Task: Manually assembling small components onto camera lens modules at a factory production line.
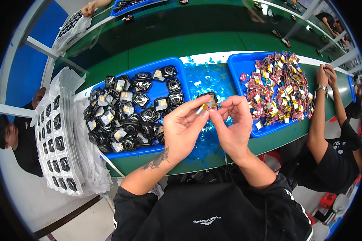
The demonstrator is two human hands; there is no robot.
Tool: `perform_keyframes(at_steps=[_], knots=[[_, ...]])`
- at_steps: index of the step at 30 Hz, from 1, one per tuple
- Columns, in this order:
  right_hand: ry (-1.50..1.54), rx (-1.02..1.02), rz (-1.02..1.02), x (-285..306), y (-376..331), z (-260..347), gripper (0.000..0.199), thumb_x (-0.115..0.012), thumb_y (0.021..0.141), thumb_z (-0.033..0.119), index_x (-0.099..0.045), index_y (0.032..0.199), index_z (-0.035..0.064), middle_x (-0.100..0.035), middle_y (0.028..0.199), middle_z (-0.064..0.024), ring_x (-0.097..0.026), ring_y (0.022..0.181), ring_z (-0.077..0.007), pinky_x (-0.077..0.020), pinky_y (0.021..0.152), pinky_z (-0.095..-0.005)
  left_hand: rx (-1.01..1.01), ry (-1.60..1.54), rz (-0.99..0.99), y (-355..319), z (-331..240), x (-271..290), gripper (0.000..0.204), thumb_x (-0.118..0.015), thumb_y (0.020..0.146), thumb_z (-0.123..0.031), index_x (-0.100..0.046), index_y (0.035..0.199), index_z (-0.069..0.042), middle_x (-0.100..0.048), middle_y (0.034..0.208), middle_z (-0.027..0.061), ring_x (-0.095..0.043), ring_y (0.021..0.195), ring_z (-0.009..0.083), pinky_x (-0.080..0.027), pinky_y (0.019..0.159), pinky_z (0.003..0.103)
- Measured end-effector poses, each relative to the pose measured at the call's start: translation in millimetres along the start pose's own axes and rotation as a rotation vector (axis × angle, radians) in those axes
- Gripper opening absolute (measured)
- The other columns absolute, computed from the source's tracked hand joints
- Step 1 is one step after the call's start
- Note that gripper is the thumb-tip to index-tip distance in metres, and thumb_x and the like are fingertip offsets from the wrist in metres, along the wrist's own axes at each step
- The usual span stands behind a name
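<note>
My left hand point(182, 127) and my right hand point(234, 127) meet over the table between two blue trays. A small electronic part point(204, 108) with yellow film and a reddish end is pinched between the left thumb and fingers. The right fingertips close on its reddish end; fine detail there is too small to make out. Just beyond the fingers lies a black watch-like case point(211, 96), partly hidden by them. Small blue film scraps point(207, 142) are scattered beneath and around both hands.
The left blue tray point(138, 65) is heaped with black watch-like cases point(126, 114). Small red-and-yellow electronic parts point(279, 88) fill the right blue tray point(237, 64). Stacked clear plastic trays of black cases point(56, 138) stand far left. A green conveyor point(157, 40) runs behind; co-workers sit at both sides.
</note>
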State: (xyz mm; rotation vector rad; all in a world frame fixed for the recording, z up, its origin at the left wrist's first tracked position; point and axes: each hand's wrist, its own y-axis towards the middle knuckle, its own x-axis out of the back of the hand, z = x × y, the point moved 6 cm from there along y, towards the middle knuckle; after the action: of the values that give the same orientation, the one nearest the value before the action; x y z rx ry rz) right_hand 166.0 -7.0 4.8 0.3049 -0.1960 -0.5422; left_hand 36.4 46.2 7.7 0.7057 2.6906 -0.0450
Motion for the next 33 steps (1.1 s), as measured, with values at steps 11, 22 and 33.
perform_keyframes(at_steps=[11, 22, 33], knots=[[0.268, -0.2, 0.03, -4, 6, 2, 0.042, -0.073, 0.081, -0.003, -0.05, 0.116, 0.0013, -0.055, 0.099, -0.0053, -0.056, 0.082, -0.0072, -0.0463, 0.066, -0.0186, -0.076, 0.05, -0.015, 0, -10, -6, 0.041, -0.056, 0.093, 0.006, -0.05, 0.133, 0.005, -0.061, 0.123, 0.0163, -0.062, 0.111, 0.0192, -0.051, 0.095, 0.029], [0.182, -0.171, 0.152, -9, 8, 5, 0.04, -0.069, 0.083, -0.005, -0.051, 0.119, -0.0013, -0.056, 0.099, -0.0058, -0.055, 0.082, -0.0069, -0.0467, 0.068, -0.0194, -0.015, -0.01, -0.027, 3, -4, 2, 0.044, -0.053, 0.092, 0.008, -0.043, 0.134, 0.002, -0.062, 0.117, 0.0185, -0.065, 0.102, 0.0176, -0.053, 0.087, 0.027], [0.167, -0.24, 0.313, -13, 79, -12, 0.044, -0.068, 0.08, -0.005, -0.049, 0.12, 0.001, -0.059, 0.089, -0.0046, -0.061, 0.079, -0.0107, -0.051, 0.068, -0.024, -0.191, 0.941, 0.027, 22, -36, 28, 0.045, -0.062, 0.087, -0.003, -0.05, 0.13, -0.002, -0.062, 0.116, 0.0171, -0.065, 0.101, 0.0321, -0.054, 0.084, 0.038]])
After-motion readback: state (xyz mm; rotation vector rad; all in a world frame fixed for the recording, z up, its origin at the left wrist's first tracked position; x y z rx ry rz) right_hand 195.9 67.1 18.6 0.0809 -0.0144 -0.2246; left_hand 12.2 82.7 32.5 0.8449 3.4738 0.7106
